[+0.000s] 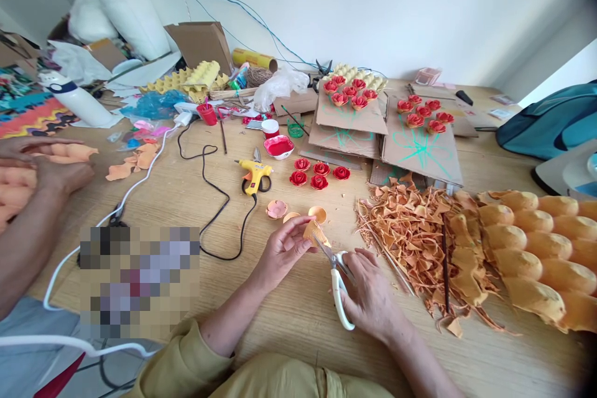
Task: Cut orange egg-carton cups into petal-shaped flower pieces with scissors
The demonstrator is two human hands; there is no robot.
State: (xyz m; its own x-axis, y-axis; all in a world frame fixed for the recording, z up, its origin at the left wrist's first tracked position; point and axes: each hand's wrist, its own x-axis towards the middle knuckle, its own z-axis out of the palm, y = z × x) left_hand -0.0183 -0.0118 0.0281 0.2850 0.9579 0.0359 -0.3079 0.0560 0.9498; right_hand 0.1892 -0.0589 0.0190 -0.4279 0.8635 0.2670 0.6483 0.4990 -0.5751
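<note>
My left hand (282,250) pinches a small orange piece of egg carton (313,232) over the wooden table (186,199). My right hand (368,295) grips white-handled scissors (336,280), their blades touching the lower edge of that piece. Just beyond my fingers lie three cut orange cups (277,209), one shaped like a flower. Further back sit several finished red paper roses (319,175).
A heap of orange trimmings (405,230) and an orange egg tray (527,249) fill the right. A yellow glue gun (254,173) with a black cord lies ahead. More roses dry on cardboard sheets (420,143). Another person's hands (41,180) work at far left.
</note>
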